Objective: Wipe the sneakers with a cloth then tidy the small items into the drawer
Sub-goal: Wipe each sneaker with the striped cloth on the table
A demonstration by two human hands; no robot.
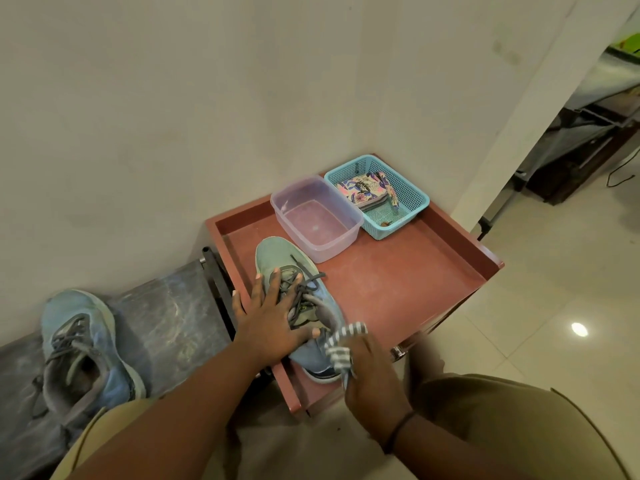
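A light blue sneaker (277, 252) with grey laces lies on the reddish-brown table top (398, 282), toe pointing away from me. My left hand (268, 317) lies flat on its laces with fingers spread, pressing it down. My right hand (372, 372) grips a grey-and-white striped cloth (343, 344) against the sneaker's heel side. The second blue sneaker (81, 344) sits on a dark marbled bench (166, 320) to the left.
At the table's back stand a clear plastic tub (341, 237) and a teal mesh basket (408, 216) holding a floral pouch (363, 190) and small items. White walls close the back and left. Pale tiled floor (554, 323) lies to the right.
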